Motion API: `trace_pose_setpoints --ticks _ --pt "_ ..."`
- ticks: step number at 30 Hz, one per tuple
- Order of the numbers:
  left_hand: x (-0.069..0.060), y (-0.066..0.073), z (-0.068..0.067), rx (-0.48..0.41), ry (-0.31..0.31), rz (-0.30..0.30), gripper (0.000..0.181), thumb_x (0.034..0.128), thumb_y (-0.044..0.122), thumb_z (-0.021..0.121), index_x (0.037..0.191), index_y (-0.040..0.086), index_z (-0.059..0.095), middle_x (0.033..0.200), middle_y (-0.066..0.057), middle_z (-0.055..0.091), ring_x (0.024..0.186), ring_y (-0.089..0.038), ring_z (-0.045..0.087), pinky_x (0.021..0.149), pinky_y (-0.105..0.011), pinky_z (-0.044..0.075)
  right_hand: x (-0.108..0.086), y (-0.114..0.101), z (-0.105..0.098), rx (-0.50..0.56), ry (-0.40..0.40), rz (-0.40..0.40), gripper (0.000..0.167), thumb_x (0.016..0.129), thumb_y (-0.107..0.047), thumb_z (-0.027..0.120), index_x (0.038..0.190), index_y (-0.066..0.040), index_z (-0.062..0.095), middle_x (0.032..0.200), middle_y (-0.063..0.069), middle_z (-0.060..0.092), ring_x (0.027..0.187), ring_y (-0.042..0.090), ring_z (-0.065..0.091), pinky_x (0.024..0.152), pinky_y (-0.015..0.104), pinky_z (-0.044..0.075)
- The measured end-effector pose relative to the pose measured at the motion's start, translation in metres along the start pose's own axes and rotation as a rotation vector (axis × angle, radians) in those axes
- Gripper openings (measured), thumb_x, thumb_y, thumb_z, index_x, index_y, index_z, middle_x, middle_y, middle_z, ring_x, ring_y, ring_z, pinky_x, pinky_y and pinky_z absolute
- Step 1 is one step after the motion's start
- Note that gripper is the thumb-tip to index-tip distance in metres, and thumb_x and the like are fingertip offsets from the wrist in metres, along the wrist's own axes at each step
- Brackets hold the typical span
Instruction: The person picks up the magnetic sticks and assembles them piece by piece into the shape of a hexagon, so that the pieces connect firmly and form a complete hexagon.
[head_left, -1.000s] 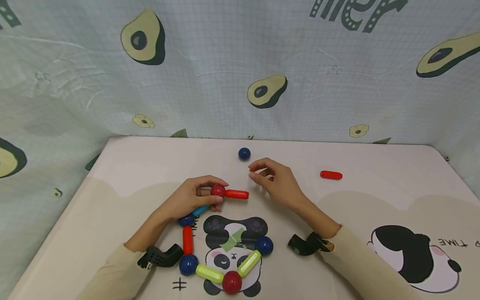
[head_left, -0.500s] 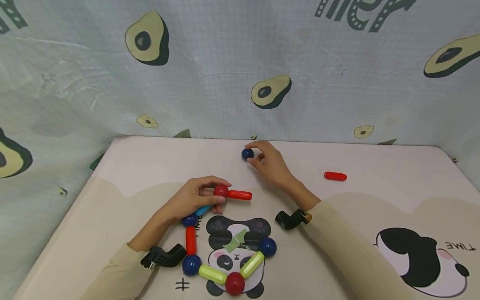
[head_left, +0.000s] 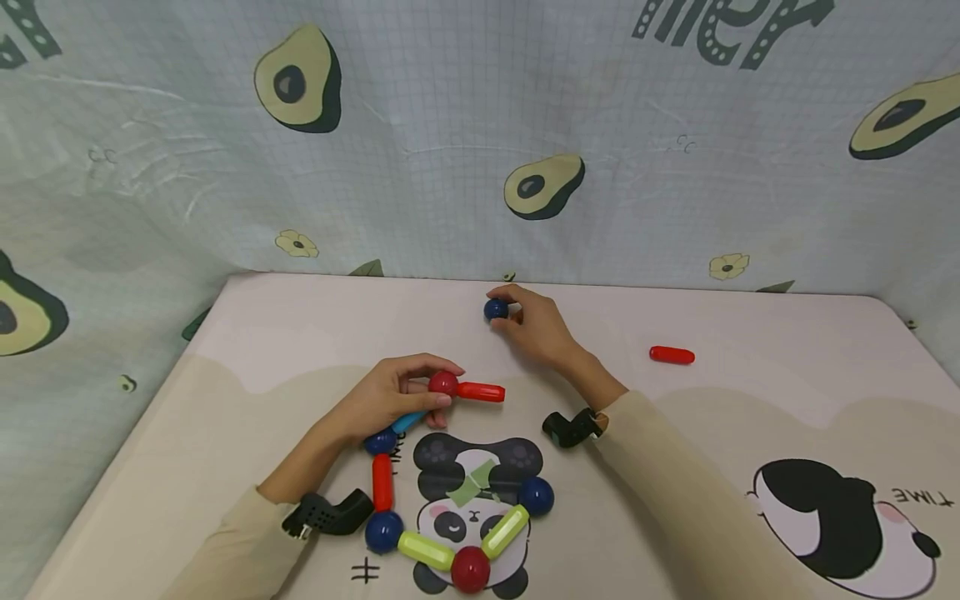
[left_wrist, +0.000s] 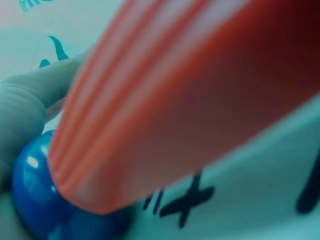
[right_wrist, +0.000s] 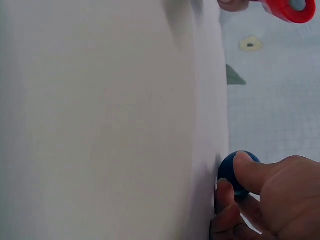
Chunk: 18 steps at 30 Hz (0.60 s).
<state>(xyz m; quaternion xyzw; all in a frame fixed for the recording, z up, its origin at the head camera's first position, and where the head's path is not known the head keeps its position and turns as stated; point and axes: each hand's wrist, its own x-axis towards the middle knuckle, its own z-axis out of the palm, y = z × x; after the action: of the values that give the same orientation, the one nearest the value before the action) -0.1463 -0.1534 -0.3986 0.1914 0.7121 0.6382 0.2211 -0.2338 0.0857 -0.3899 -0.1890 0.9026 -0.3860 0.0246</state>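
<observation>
My left hand (head_left: 401, 387) holds a red ball (head_left: 443, 383) between thumb and fingers. From that ball a red rod (head_left: 482, 392) points right, and a light-blue rod (head_left: 408, 421) runs down to a blue ball (head_left: 381, 442). The chain continues through another red rod (head_left: 382, 482), a blue ball (head_left: 384, 532), a yellow-green rod (head_left: 426, 550), a large red ball (head_left: 470, 570), a second yellow-green rod (head_left: 505, 532) and an end blue ball (head_left: 536, 496). Near the table's back edge my right hand (head_left: 536, 325) pinches a loose blue ball (right_wrist: 230, 172) between thumb and fingers.
A loose red rod (head_left: 672, 355) lies on the table (head_left: 337, 325) to the right of my hands. Black wrist cameras (head_left: 327, 512) sit at both wrists. A patterned cloth (head_left: 420, 108) hangs behind the table's back edge.
My right hand has moved back and slightly left, and its fingers have closed round the loose blue ball. The left hand keeps its hold on the red ball; the view has shifted slightly.
</observation>
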Motion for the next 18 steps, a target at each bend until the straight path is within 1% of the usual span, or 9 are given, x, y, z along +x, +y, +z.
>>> trace_pose_setpoints --ticks 5,8,10,13,15,18 --pt "0.000 -0.002 -0.001 0.010 0.010 0.003 0.039 0.0922 0.013 0.065 0.128 0.003 0.055 0.092 -0.020 0.068 0.076 -0.031 0.069 0.076 -0.035 0.055 -0.006 -0.001 -0.004 0.029 0.014 0.061 0.037 0.091 -0.014 0.066 0.127 -0.014 0.057 0.124 0.011 0.059 0.098 0.025 0.061 0.087 0.037 0.050" --pt "-0.001 -0.004 -0.002 0.014 0.017 -0.001 0.039 0.0922 0.014 0.065 0.128 0.003 0.056 0.090 -0.020 0.068 0.075 -0.031 0.069 0.076 -0.034 0.055 -0.018 0.000 -0.008 0.036 0.018 0.070 0.037 0.091 -0.017 0.067 0.127 -0.016 0.058 0.123 0.011 0.059 0.099 0.024 0.062 0.085 0.037 0.051" --pt "0.000 -0.005 -0.002 0.011 0.022 -0.004 0.039 0.0920 0.015 0.065 0.128 0.004 0.056 0.089 -0.020 0.068 0.075 -0.031 0.069 0.076 -0.034 0.055 -0.029 0.000 -0.012 0.047 0.013 0.058 0.037 0.091 -0.017 0.068 0.127 -0.016 0.058 0.121 0.011 0.059 0.095 0.024 0.062 0.079 0.035 0.053" --pt "0.000 -0.005 -0.003 0.000 0.024 -0.006 0.039 0.0916 0.015 0.066 0.128 0.005 0.056 0.089 -0.020 0.068 0.075 -0.031 0.068 0.077 -0.034 0.055 -0.050 0.000 -0.018 0.090 0.002 0.034 0.038 0.090 -0.016 0.068 0.127 -0.015 0.058 0.120 0.010 0.058 0.089 0.022 0.063 0.071 0.034 0.054" --pt "0.000 -0.004 -0.002 -0.010 0.026 -0.005 0.039 0.0914 0.015 0.066 0.128 0.005 0.056 0.090 -0.020 0.068 0.075 -0.031 0.068 0.077 -0.034 0.055 -0.064 0.000 -0.021 0.121 -0.008 0.020 0.039 0.089 -0.016 0.069 0.126 -0.016 0.059 0.118 0.008 0.056 0.087 0.020 0.063 0.068 0.032 0.053" --pt "0.000 -0.003 -0.002 -0.015 0.028 0.001 0.039 0.0912 0.014 0.066 0.127 0.005 0.056 0.090 -0.020 0.068 0.075 -0.030 0.069 0.077 -0.034 0.055 -0.082 -0.002 -0.023 0.168 -0.023 -0.002 0.039 0.088 -0.016 0.071 0.125 -0.017 0.060 0.116 0.005 0.056 0.085 0.018 0.063 0.067 0.032 0.052"
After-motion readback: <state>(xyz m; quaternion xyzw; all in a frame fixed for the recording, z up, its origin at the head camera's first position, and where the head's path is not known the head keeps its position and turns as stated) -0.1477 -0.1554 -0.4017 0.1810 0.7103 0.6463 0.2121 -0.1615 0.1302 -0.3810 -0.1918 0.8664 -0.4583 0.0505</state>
